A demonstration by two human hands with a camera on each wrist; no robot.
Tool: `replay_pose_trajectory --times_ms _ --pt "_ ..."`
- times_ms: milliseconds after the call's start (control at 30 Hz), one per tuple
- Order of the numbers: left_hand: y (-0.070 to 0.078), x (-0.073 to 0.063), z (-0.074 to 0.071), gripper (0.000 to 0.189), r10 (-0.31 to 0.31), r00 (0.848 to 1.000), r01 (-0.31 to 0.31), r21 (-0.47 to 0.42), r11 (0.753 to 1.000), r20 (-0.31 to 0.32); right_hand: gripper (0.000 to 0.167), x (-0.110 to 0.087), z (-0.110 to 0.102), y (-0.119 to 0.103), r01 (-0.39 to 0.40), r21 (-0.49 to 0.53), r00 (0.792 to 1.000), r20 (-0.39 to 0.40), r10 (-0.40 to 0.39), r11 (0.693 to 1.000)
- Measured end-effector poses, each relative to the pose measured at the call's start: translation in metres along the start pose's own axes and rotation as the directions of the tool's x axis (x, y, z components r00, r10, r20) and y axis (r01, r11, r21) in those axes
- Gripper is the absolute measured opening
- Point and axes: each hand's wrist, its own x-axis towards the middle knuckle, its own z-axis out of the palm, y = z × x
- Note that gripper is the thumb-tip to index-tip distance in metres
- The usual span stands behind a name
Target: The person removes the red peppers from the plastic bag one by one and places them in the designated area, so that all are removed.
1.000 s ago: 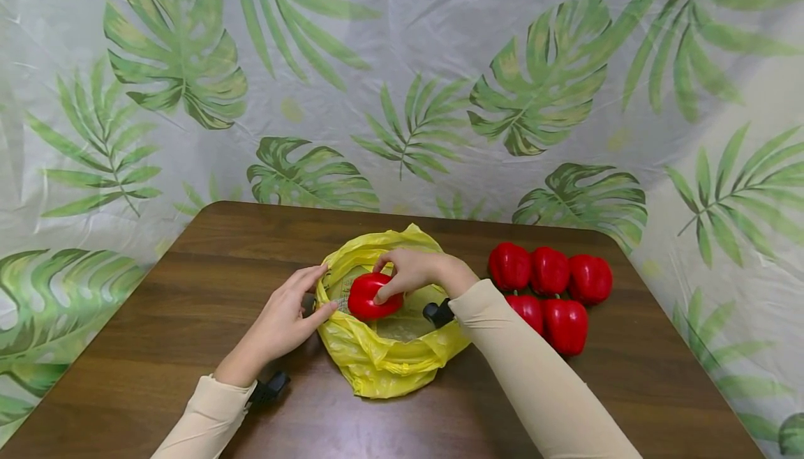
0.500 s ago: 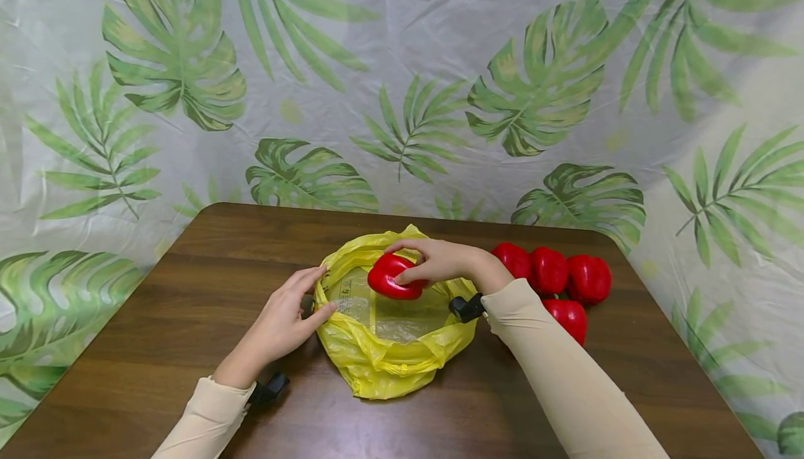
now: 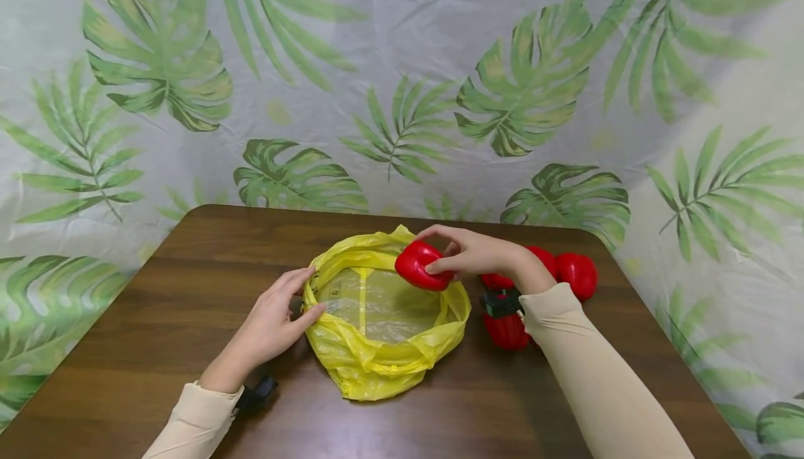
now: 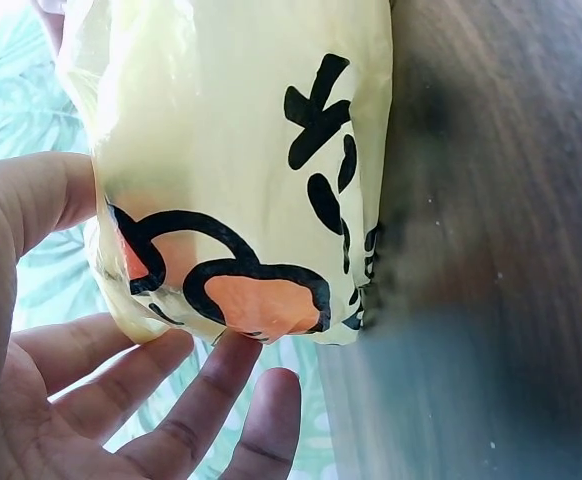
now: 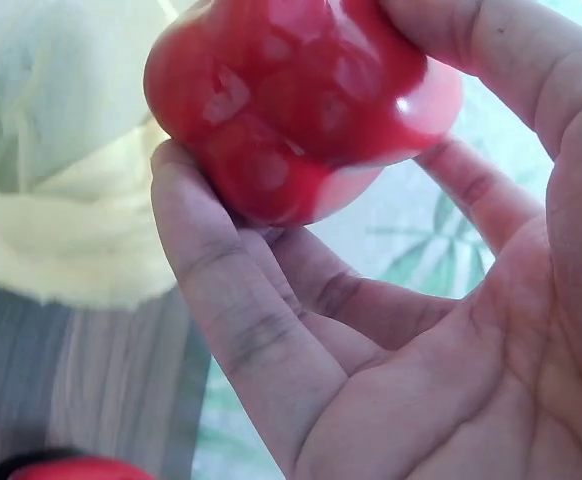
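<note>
A yellow plastic bag [image 3: 377, 368] stands on the table with its mouth spread wide, and its clear inner bottom shows. My right hand [image 3: 480, 257] grips a glossy red bell pepper [image 3: 417, 264] between thumb and fingers, over the right rim of the bag. In the right wrist view the lobed end of the pepper [image 5: 291, 110] faces the camera. My left hand [image 3: 270, 326] rests at the left rim of the bag, thumb and fingers spread. The left wrist view shows its fingertips [image 4: 236, 350] against the printed side of the bag [image 4: 241, 150].
More red bell peppers [image 3: 576, 275] lie to the right of the bag, partly hidden behind my right wrist and its black camera [image 3: 501, 303]. A brown wooden table [image 3: 207, 257] carries everything. Behind its far edge hangs a leaf-patterned cloth [image 3: 402, 61].
My right hand has lifted the bell pepper from inside the bag up and to the right, toward the rim. My left hand stays at the bag. The head view has shifted slightly.
</note>
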Motion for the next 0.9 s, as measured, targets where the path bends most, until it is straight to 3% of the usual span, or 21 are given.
replay_pose_trajectory --times_ms 500,900 --pt "-0.004 0.001 0.002 0.069 0.003 1.0 -0.003 0.004 1.0 -0.001 0.065 -0.049 -0.022 0.036 0.028 0.064 0.985 -0.171 -0.016 0.998" --pt "-0.003 0.0 0.0 0.068 -0.005 1.0 0.005 0.004 1.0 0.001 0.065 -0.095 -0.031 0.076 0.033 0.08 0.942 -0.335 -0.004 0.996"
